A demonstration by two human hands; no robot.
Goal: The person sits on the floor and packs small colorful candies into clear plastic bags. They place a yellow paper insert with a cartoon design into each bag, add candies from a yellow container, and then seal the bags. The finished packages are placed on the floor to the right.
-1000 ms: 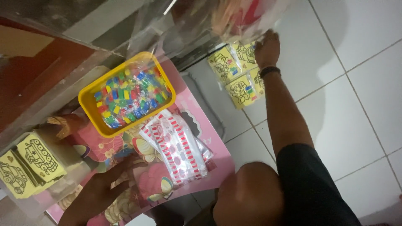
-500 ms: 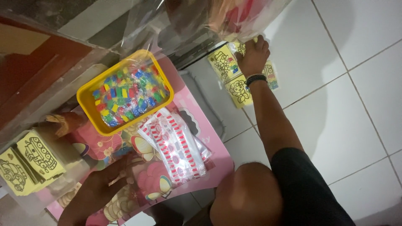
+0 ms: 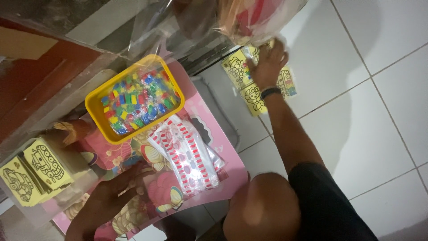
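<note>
Since one second before, the right hand had come down from the far edge of the yellow picture cards and lay on top of them. Its fingers were spread and pressed flat on the cards, and nothing was closed inside them. Some fingertips were hidden behind a clear plastic bag that hung above, so I could not tell whether they curled under an edge. A dark wristband sat on the wrist. The cards lay on the white tiled floor, just beside the pink table.

I judged these cards to be thin, light and a little stiff. They would slide on the smooth tile and bend easily, so it seemed better to pinch them at a free edge or corner than to press on the middle.

The left hand rested on the pink table with its fingers wide and holding nothing, near the red striped packets. Beyond them stood a yellow tray full of small coloured pieces, and another stack of yellow cards lay at the left
</note>
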